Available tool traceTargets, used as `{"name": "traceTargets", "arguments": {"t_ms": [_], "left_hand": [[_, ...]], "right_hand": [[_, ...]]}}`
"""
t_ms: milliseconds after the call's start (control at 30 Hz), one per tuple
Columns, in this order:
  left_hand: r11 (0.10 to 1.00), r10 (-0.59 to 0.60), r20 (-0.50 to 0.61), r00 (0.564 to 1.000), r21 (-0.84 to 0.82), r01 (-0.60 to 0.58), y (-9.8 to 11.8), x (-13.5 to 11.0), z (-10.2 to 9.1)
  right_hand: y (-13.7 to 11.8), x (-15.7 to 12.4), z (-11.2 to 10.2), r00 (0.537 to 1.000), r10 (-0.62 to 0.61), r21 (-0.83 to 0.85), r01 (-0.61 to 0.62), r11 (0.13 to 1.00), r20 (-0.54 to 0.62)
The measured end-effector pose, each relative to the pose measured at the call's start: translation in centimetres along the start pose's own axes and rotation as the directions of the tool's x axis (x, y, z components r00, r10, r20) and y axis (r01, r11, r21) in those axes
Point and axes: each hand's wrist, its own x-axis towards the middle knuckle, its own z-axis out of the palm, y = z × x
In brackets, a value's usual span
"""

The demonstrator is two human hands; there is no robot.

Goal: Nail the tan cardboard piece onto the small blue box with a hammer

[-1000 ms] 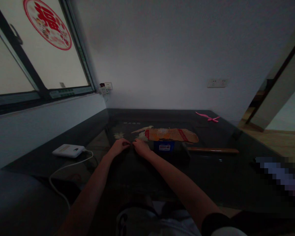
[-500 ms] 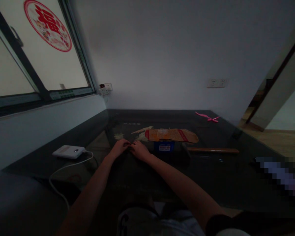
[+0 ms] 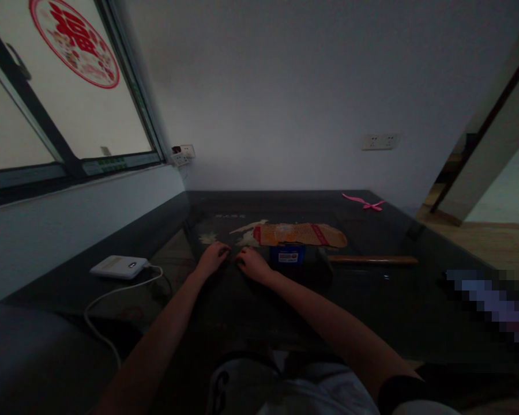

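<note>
My left hand (image 3: 215,259) and my right hand (image 3: 251,263) rest low over the dark table (image 3: 259,317), side by side with a small gap between them. The fingers of both curl down and inward; anything in them is too dark to make out. Just right of my right hand stands a small blue box (image 3: 288,255) with a pale label. A long brown cardboard piece (image 3: 300,234) with red bands lies over or behind its top. Beside the box is a hammer (image 3: 372,260), its dark head towards me and its wooden handle pointing right.
A white power bank (image 3: 119,267) with a white cable (image 3: 97,300) lies at left, the cable hanging over the edge. A pink ribbon-like strip (image 3: 365,203) lies at the far right. A pixelated object (image 3: 493,305) is at the right edge. Wall (image 3: 277,115) and window (image 3: 112,127) bound the table.
My hands were touching at the fingertips and have drawn slightly apart, the right one moving a little right. The view has shifted slightly; the objects on the table stay put.
</note>
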Motion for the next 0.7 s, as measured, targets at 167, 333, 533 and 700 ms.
{"name": "traceTargets", "arguments": {"t_ms": [167,333,533,700], "left_hand": [[0.998,-0.062,-0.135,0.989,-0.042,0.056,0.3,0.4,0.5],[0.961,-0.19,-0.214,0.958,-0.238,0.138,0.9,1.0,0.7],[0.906,-0.217,-0.16,0.963,-0.4,0.137,1.4,1.1,0.8],[0.912,-0.136,-0.114,0.984,-0.402,0.079,2.1,1.0,0.3]], "right_hand": [[-0.9,-0.3,0.0,1.0,-0.031,0.011,0.031,0.999,0.005],[-0.8,-0.4,-0.7,0.999,-0.031,0.017,0.03,0.999,0.014],[-0.1,-1.1,-1.8,0.996,-0.044,0.004,0.044,0.999,0.081],[-0.9,-1.1,-1.5,0.992,-0.042,-0.019,0.045,0.999,0.117]]}}
